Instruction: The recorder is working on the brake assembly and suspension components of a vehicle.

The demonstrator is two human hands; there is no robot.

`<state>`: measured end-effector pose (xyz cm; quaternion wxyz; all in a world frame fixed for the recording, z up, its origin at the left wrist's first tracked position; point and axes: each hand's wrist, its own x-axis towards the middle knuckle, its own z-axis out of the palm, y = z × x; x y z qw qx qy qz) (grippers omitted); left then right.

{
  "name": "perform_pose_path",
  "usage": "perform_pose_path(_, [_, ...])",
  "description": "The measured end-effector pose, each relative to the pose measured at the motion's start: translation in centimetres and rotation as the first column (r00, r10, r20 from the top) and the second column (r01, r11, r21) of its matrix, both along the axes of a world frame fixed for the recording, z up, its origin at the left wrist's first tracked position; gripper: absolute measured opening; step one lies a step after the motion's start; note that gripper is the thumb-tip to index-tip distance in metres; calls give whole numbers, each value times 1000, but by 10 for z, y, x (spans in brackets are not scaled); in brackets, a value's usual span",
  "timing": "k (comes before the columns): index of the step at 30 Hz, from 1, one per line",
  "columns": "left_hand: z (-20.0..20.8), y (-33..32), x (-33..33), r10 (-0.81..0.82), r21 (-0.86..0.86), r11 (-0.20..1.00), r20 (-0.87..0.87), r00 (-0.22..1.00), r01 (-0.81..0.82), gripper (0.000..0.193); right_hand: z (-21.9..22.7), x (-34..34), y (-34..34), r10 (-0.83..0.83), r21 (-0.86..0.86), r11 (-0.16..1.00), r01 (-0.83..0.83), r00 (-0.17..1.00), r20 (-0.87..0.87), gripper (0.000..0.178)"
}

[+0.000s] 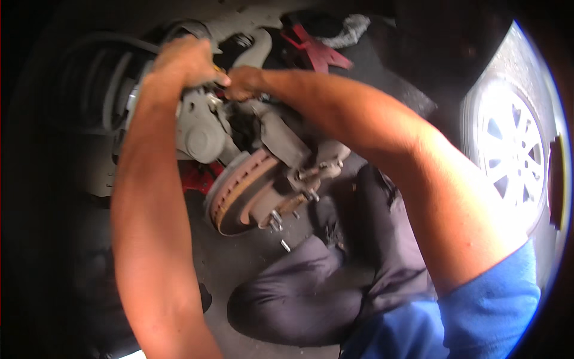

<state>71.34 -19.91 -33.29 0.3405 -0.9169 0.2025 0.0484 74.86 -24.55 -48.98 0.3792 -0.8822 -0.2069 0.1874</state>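
Both my arms reach forward to the suspension behind a brake disc (239, 191). My left hand (186, 63) is closed, its fingers curled down out of sight over the far side of the suspension and its thumb pointing right. Close beside that thumb, my right hand (244, 82) is closed too. A bit of something yellow (219, 69) shows between the hands; what either one grips is hidden. Just below them sits a grey suspension arm (203, 134) with a round end. The disc's hub carries several wheel studs (275, 221).
A coil spring (113, 90) stands at the far left. At the back is a red jack stand (314, 51), and more red metal (200, 178) shows under the disc. A silver alloy wheel (511, 140) is at the right. My bent legs (293, 293) lie close before the disc.
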Motion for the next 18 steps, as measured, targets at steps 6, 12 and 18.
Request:
perform_pose_path(6, [-4, -12, -3, 26, -37, 999, 43, 999, -24, 64, -11, -5, -8, -210, 88, 975, 202, 974, 86, 44])
perform_pose_path(12, [-7, -17, -9, 37, -35, 999, 33, 999, -36, 64, -24, 1, -8, -182, 72, 982, 174, 974, 134, 46])
perform_pose_path(18, [-9, -10, -10, 54, -6, 999, 72, 996, -54, 66, -21, -3, -3, -180, 89, 982, 168, 973, 142, 46])
